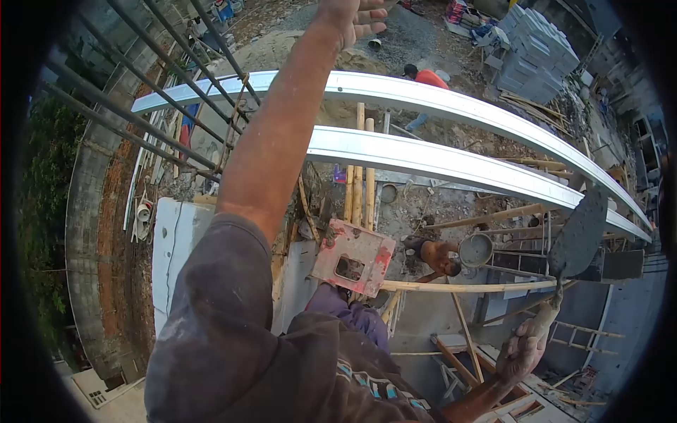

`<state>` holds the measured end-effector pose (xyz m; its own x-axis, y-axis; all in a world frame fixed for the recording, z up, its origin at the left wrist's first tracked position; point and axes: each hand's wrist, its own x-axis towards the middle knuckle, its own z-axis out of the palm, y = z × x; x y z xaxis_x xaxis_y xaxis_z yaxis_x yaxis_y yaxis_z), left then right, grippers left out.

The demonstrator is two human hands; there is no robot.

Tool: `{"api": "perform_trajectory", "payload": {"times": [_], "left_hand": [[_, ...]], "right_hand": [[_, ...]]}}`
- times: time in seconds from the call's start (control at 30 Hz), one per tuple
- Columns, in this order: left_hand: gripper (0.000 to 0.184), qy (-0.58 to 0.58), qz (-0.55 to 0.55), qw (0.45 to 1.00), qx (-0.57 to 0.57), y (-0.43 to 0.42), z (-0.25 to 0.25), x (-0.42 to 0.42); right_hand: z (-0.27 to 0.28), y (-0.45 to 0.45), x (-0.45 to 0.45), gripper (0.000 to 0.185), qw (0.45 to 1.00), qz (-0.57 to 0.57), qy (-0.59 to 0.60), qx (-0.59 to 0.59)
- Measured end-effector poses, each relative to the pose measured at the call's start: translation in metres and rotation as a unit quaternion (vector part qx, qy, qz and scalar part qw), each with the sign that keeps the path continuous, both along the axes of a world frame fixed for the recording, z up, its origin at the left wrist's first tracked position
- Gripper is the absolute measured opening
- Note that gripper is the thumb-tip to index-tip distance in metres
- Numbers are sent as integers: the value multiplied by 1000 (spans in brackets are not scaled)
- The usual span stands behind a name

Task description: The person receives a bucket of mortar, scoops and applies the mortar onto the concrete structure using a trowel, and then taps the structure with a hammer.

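Above a building site, two long pale beams (423, 149) and a trowel (581, 236) held upward.
Sweeping across the view, the beams pass beyond the person's left arm; at right, the trowel's grey-coated blade overlaps them in view, its long axis running up from the handle with a slight rightward lean, tip pointing away from the person. A red-stained block (354, 257) with a square opening sits by the person's legs. The right hand (523, 352) is wrapped snugly round the trowel's handle. At the top edge, the left hand (352, 21), partly cut off, has its fingers extended; whether they touch anything cannot be told.
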<state>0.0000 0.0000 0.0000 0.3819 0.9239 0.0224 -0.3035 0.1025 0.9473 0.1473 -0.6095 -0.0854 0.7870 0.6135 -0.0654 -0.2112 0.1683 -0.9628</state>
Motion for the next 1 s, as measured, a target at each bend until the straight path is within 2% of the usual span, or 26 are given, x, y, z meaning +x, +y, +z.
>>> {"api": "perform_trajectory", "payload": {"times": [0.07,0.13,0.2,0.23,0.27,0.3,0.37,0.43,0.5,0.53,0.6,0.63,0.67,0.73,0.8,0.93,1.0], "left_hand": [[72,-42,-73,991,102,-83,-41,-14],[66,-5,-194,979,57,-148,-88,-3],[61,47,-342,938,-7,-214,-147,-2],[61,97,-417,899,-91,-250,-178,2],[73,128,-436,887,-86,-290,-219,5],[77,155,-463,870,-65,-325,-240,3],[81,179,-536,821,-85,-379,-268,-1],[82,142,-548,815,-125,-424,-307,2],[78,130,-546,812,-158,-435,-327,6],[74,138,-553,804,-170,-427,-336,4],[67,154,-567,784,-200,-419,-362,7],[64,190,-560,780,-205,-416,-380,6],[63,211,-543,796,-163,-419,-407,9],[66,265,-526,775,-231,-429,-439,20],[67,312,-517,777,-179,-432,-486,46],[70,395,-485,773,-104,-463,-600,117],[79,389,-442,789,-172,-491,-667,154]], "right_hand": [[-23,-5,-20,77,997,-46,1,57],[-43,16,-19,75,996,-85,11,2],[-67,28,-33,74,991,-124,24,-43],[-76,31,-37,67,990,-120,8,-71],[-86,33,-42,61,988,-116,-7,-98],[-98,35,-47,54,986,-112,-20,-124],[-127,36,-59,55,980,-91,1,-175],[-160,33,-69,54,974,-56,36,-216],[-188,36,-80,54,981,-51,108,-155],[-203,36,-89,53,979,-70,146,-125],[-242,26,-103,36,963,-189,135,-134],[-259,6,-99,29,952,-182,150,-194],[-272,-16,-92,21,940,-165,168,-245],[-289,-50,-91,21,922,-223,210,-239],[-340,-69,-93,23,919,-258,224,-195],[-401,-107,-124,26,887,-307,247,-242],[-425,-130,-149,27,863,-335,295,-237]]}}
